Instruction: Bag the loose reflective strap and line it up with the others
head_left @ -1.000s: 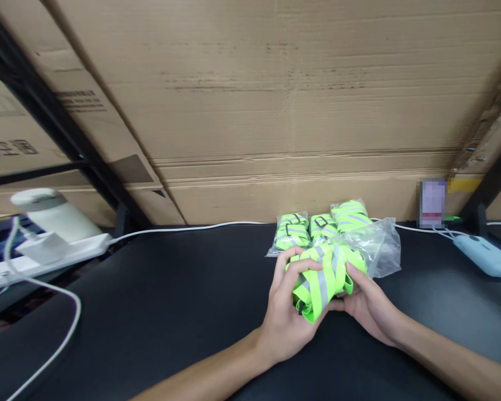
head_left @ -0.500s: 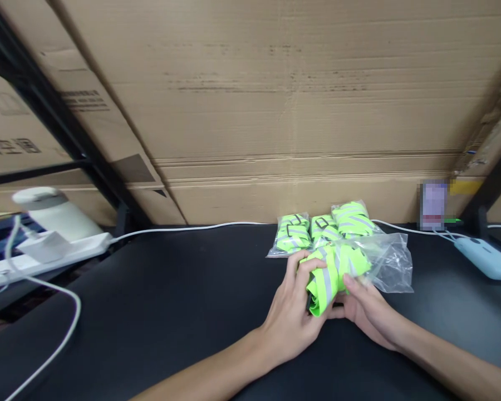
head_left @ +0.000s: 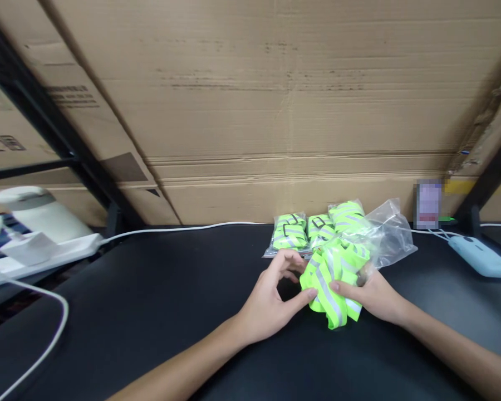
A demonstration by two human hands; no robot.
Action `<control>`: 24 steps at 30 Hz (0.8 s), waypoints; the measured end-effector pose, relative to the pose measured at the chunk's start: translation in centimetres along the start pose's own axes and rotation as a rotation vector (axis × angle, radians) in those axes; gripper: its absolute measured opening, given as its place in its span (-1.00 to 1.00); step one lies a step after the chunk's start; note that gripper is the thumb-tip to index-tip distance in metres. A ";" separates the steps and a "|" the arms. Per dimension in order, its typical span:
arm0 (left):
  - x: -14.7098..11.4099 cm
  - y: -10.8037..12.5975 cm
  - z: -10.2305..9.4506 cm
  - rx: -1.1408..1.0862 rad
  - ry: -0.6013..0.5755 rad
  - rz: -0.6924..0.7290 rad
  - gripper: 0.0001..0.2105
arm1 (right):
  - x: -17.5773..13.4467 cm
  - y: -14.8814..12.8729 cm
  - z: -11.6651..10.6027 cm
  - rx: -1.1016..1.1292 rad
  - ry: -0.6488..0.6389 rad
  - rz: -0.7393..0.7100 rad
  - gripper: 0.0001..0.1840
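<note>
A loose bundle of fluorescent yellow-green reflective strap [head_left: 328, 278] with silver stripes hangs partly out of a clear plastic bag [head_left: 390, 236]. My right hand [head_left: 373, 292] grips the bundle from the right, its thumb across the front; the other fingers are hidden behind strap and bag. At the bundle's left edge, my left hand [head_left: 271, 301] is open and curved, thumb tip touching the strap and fingers apart from the thumb. Just behind lie similar straps in clear bags: a left one [head_left: 291, 231], a middle one [head_left: 320, 229] and a right one [head_left: 346, 216]. Black buckles show on two.
Cardboard [head_left: 234, 111] walls the back of the black table [head_left: 150, 312]. At left, a power strip [head_left: 62, 255] carries a white plug and cable near a pale bottle [head_left: 45, 214]. A light blue device [head_left: 482, 256] lies at right, by a blurred upright card [head_left: 428, 205].
My left hand has loosened from the bundle and shifted left. The strap has spread and hangs lower, while the bag now stands up more. My right thumb has moved slightly left and down.
</note>
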State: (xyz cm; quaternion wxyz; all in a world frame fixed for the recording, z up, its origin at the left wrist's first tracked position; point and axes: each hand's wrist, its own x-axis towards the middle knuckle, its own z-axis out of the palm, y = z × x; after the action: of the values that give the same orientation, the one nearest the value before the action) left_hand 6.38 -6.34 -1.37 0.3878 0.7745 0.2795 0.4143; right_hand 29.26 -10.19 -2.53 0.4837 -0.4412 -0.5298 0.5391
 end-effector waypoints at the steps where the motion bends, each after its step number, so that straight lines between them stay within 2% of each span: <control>1: 0.0 0.0 0.0 -0.021 0.004 -0.023 -0.65 | 0.1 -0.1 -0.1 -0.035 -0.012 -0.040 -0.54; 6: 0.0 0.6 0.2 -0.123 -0.092 -0.131 -0.51 | 0.1 -0.5 -0.1 -0.121 -0.032 -0.147 -0.56; 8: 0.0 0.6 0.4 -0.126 -0.085 -0.195 -0.49 | 0.1 -0.6 -0.1 -0.131 -0.053 -0.153 -0.54; 11: 0.0 0.3 0.5 -0.140 -0.051 -0.234 -0.32 | 0.0 -0.6 -0.3 -0.147 -0.088 -0.152 -0.51; 14: 0.1 0.2 0.3 -0.159 -0.119 -0.221 -0.21 | 0.1 -0.7 -0.5 -0.150 -0.127 -0.125 -0.47; 17: 0.2 0.3 0.2 -0.161 -0.167 -0.228 -0.29 | 0.3 -0.8 -0.7 -0.147 -0.162 -0.112 -0.48; 20: 0.3 0.4 0.2 -0.216 -0.152 -0.252 -0.47 | 0.4 -0.6 -0.4 -0.109 -0.166 -0.103 -0.45; 24: 0.2 0.2 0.5 -0.286 -0.087 -0.314 -0.62 | 0.4 -0.1 -0.1 0.013 -0.093 -0.084 -0.24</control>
State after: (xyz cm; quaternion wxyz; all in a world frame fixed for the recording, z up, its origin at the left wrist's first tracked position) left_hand 6.91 -6.45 -1.33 0.5653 0.6756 0.3182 0.3504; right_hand 29.33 -9.73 -2.41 0.4837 -0.3899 -0.5664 0.5415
